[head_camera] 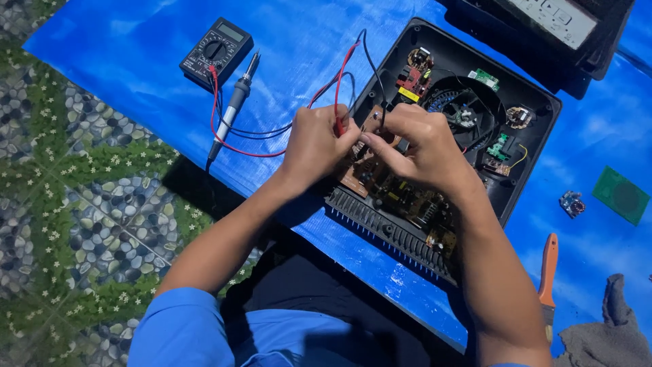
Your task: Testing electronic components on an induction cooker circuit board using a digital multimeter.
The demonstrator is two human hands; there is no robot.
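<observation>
Pinching a red probe (337, 126), the left hand (314, 146) is clenching around it, while the right hand (421, 143) is gripping a black probe (382, 117) with curled fingertips. Both tips are pressing onto the circuit board (397, 194) inside an open black casing (536, 109) lying on a blue tarp (136, 47). The probes are standing very close together, so a slip could be bridging neighbouring contacts or giving a false reading. Red and black leads (272, 139) are trailing loosely back to a multimeter (216, 51) and crossing a soldering iron (234, 105); a tug could be dragging either. A fan (467, 115) is sitting beyond the fingers. A small part (572, 202), green board (621, 196), orange-handled tool (547, 275) and grey rag (611, 333) are lying to the right.
</observation>
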